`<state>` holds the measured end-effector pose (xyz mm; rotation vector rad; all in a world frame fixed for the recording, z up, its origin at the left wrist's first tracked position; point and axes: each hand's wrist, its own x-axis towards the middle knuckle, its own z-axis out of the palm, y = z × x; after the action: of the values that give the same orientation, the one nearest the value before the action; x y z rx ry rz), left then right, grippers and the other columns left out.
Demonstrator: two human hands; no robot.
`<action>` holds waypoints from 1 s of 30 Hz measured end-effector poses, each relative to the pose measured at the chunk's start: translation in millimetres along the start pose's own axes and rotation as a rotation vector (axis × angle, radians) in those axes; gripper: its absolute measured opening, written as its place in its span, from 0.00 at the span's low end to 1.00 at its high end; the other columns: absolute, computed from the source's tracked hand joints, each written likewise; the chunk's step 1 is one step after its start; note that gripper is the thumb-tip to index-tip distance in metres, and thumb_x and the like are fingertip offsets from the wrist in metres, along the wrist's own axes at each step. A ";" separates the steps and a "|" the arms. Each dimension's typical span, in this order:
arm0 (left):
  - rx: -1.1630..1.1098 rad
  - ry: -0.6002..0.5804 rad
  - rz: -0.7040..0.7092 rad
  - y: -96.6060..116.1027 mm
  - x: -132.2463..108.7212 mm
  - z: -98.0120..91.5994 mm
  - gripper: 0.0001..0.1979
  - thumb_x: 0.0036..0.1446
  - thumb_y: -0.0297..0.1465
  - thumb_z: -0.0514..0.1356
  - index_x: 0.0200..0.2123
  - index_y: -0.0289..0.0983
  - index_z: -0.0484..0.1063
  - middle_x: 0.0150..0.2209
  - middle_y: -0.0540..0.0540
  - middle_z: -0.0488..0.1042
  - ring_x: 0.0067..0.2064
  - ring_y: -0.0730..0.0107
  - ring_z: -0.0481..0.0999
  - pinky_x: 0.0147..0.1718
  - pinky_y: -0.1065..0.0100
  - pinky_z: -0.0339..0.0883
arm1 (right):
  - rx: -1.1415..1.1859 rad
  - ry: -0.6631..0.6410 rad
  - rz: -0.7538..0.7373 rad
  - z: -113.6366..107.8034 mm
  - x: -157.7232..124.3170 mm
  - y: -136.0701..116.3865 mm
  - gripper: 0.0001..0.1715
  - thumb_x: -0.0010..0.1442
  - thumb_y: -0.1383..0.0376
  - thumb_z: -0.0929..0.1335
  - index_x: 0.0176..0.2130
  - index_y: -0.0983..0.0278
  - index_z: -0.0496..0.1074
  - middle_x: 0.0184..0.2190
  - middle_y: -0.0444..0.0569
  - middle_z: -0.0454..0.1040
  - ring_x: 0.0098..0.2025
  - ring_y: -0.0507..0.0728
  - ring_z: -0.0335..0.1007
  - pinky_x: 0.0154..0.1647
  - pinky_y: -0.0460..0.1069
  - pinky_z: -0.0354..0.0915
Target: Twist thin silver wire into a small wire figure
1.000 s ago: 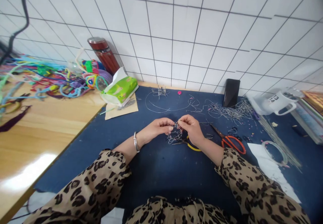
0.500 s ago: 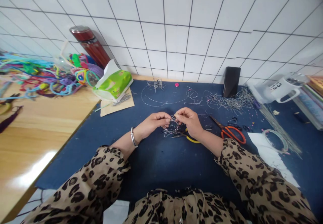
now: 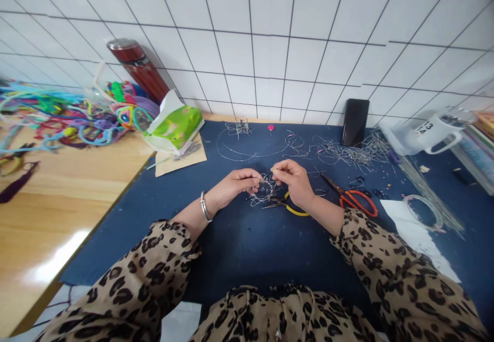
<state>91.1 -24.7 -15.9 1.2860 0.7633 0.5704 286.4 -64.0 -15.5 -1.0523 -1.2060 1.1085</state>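
Note:
A small tangled ring of thin silver wire (image 3: 264, 192) is held between both hands above a dark blue cloth (image 3: 247, 244). My left hand (image 3: 234, 186) pinches its left side, fingers closed. My right hand (image 3: 295, 181) pinches a wire end at the upper right of the ring, fingers closed. Yellow-handled pliers (image 3: 290, 208) lie on the cloth just under my right hand. Orange-handled scissors (image 3: 353, 198) lie to the right of that hand.
A heap of cut wire pieces (image 3: 347, 154) and a black phone (image 3: 355, 123) lie at the back. A white mug (image 3: 434, 134) stands at the right, a green tissue pack (image 3: 175, 127) and red flask (image 3: 139, 69) at the left, with coloured pipe cleaners (image 3: 65, 118) on the wooden table.
The view has tilted down slightly. Both hands stay on the wire ring; my right hand has shifted a little to the right, drawing its wire end away from the left hand.

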 end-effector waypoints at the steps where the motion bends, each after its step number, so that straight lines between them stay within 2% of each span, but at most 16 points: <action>1: -0.006 -0.002 -0.006 -0.5 0.2 -0.5 0.10 0.53 0.33 0.61 0.37 0.35 0.72 0.29 0.49 0.71 0.30 0.75 0.70 0.31 0.71 0.64 | 0.003 0.004 -0.006 -1.0 0.9 -1.0 0.08 0.52 0.60 0.69 0.30 0.63 0.70 0.25 0.42 0.70 0.23 0.49 0.62 0.27 0.46 0.61; 9: -0.104 -0.002 -0.021 3.2 -0.7 -0.8 0.10 0.51 0.32 0.62 0.37 0.34 0.71 0.29 0.49 0.71 0.29 0.76 0.70 0.30 0.71 0.64 | 0.030 0.063 -0.059 -10.6 10.4 -18.7 0.07 0.52 0.61 0.69 0.29 0.63 0.69 0.30 0.44 0.71 0.24 0.48 0.62 0.27 0.46 0.60; 16: -0.163 -0.003 -0.025 6.2 -2.0 1.5 0.09 0.51 0.31 0.62 0.36 0.34 0.72 0.29 0.48 0.72 0.29 0.75 0.71 0.30 0.72 0.63 | -0.030 -0.073 0.005 3.6 0.4 -15.5 0.08 0.52 0.61 0.69 0.31 0.63 0.70 0.28 0.43 0.70 0.27 0.49 0.62 0.27 0.46 0.62; 23: -0.160 -0.011 -0.028 5.5 -1.5 1.5 0.09 0.53 0.32 0.61 0.37 0.33 0.71 0.30 0.48 0.72 0.31 0.75 0.71 0.31 0.72 0.64 | -0.019 -0.079 -0.005 4.8 -0.6 -11.2 0.06 0.52 0.62 0.69 0.31 0.63 0.71 0.26 0.42 0.68 0.26 0.49 0.61 0.26 0.46 0.62; 30: -0.141 -0.029 -0.033 4.5 -0.3 1.5 0.09 0.53 0.32 0.61 0.37 0.34 0.71 0.30 0.48 0.72 0.31 0.75 0.71 0.31 0.72 0.63 | 0.027 -0.091 0.067 6.0 -2.9 -11.4 0.07 0.52 0.61 0.69 0.31 0.62 0.70 0.23 0.42 0.68 0.26 0.50 0.64 0.26 0.46 0.61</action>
<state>92.3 -25.0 -11.3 1.1469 0.7068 0.5678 281.1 -68.6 -4.2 -1.0378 -1.2315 1.2324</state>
